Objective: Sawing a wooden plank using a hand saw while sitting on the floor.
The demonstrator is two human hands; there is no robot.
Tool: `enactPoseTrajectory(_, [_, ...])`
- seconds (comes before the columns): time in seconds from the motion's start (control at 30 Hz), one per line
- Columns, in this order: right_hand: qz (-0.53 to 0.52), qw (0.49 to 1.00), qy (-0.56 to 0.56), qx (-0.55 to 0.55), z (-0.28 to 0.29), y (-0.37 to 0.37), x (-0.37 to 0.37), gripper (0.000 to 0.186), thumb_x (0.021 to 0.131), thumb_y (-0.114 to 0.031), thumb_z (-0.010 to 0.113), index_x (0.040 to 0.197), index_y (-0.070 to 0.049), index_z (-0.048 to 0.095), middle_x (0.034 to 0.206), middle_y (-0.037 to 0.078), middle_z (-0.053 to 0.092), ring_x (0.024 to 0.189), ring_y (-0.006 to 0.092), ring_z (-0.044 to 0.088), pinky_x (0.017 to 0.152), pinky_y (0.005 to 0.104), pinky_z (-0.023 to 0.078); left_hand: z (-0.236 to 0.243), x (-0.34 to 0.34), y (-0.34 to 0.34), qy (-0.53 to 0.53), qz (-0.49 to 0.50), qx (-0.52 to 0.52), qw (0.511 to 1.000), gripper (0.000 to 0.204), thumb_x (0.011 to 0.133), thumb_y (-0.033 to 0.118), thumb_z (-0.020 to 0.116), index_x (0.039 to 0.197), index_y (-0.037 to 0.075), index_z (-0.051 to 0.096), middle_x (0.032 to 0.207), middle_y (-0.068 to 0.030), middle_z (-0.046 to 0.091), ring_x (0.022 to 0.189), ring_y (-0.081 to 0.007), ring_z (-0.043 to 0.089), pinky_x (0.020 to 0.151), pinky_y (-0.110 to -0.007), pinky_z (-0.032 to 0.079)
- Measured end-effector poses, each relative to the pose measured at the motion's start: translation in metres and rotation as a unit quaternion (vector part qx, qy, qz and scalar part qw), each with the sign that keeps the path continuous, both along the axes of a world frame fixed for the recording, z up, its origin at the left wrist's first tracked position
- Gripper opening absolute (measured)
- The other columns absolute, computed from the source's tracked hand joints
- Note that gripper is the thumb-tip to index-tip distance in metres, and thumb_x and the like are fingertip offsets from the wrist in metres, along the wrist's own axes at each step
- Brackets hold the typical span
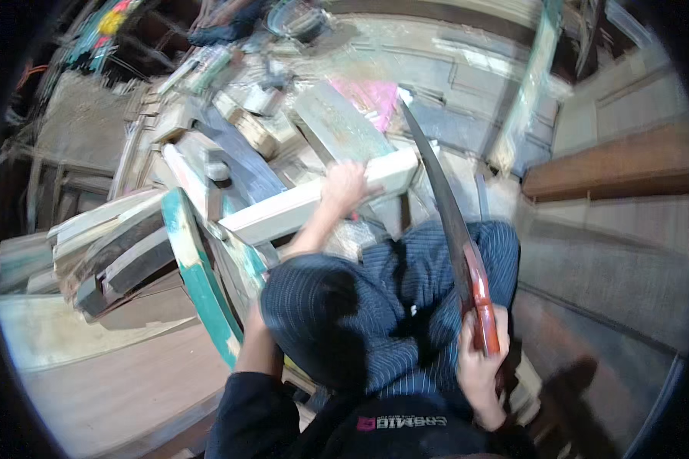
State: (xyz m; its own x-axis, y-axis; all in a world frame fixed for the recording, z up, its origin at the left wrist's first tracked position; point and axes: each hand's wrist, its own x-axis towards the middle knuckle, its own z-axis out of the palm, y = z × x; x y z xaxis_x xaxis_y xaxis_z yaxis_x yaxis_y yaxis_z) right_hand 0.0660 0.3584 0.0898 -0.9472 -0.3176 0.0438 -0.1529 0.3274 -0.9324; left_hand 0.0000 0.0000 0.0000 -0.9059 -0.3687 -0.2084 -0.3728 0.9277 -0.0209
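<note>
The right hand's (pixel 479 373) fingers are curling around the handle (pixel 484 314) of one saw (pixel 452 218), its blade passing beside one white beam's (pixel 279 212) right end; whether they are touching, I cannot tell. The left hand's (pixel 345 188) fingers are clasping that beam, beyond two trousered knees (pixel 308 294). One green-painted strip (pixel 197 268) is slanting at left; one pink sheet (pixel 369 101) is lying farther out.

blurred left fingers (pixel 347 180) and wood scraps (pixel 254 136) beyond
</note>
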Motion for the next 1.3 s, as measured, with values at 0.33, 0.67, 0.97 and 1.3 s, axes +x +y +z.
enactPoseTrajectory(0.33, [0.009, 0.985, -0.106, -0.133, -0.023, -0.037, -0.035, 0.012, 0.094, -0.002, 0.059, 0.104, -0.001, 0.052, 0.074, 0.004, 0.055, 0.055, 0.0068, 0.05, 0.051, 0.0234, 0.041, -0.01, 0.02, -0.002, 0.102, -0.07, -0.009, 0.992, 0.065, 0.086, 0.058, 0.064, 0.122, 0.003, 0.059, 0.076, -0.0173, 0.069, 0.073, -0.0342, 0.069, 0.066, -0.044, 0.055])
enactPoseTrajectory(0.67, [0.009, 0.962, -0.15, -0.229, -0.047, -0.031, -0.042, 0.014, 0.096, 0.0, 0.058, 0.103, -0.006, 0.048, 0.071, 0.002, 0.05, 0.049, 0.0077, 0.045, 0.044, 0.0238, 0.041, -0.009, 0.026, 0.002, 0.133, -0.091, -0.007, 0.987, 0.061, 0.087, 0.052, 0.065, 0.119, 0.0, 0.057, 0.075, -0.0175, 0.069, 0.073, -0.0343, 0.07, 0.064, -0.045, 0.055])
enactPoseTrajectory(0.97, [0.022, 0.968, -0.162, -0.19, -0.037, -0.026, -0.039, 0.012, 0.096, -0.002, 0.058, 0.102, -0.006, 0.048, 0.07, 0.001, 0.049, 0.048, 0.007, 0.045, 0.043, 0.0227, 0.04, -0.013, 0.026, 0.012, 0.132, -0.074, -0.009, 0.988, 0.058, 0.081, 0.046, 0.074, 0.115, 0.001, 0.059, 0.082, -0.0146, 0.069, 0.081, -0.0304, 0.07, 0.071, -0.042, 0.055])
enactPoseTrajectory(1.3, [0.019, 0.981, -0.128, -0.143, -0.032, -0.032, -0.035, 0.011, 0.097, -0.004, 0.059, 0.098, -0.007, 0.048, 0.068, 0.0, 0.048, 0.052, 0.0056, 0.046, 0.043, 0.0212, 0.039, -0.007, 0.013, -0.002, 0.035, -0.077, -0.05, 0.995, 0.054, 0.065, 0.051, 0.083, 0.091, 0.005, 0.072, 0.084, -0.0091, 0.071, 0.081, -0.0259, 0.072, 0.067, -0.038, 0.056])
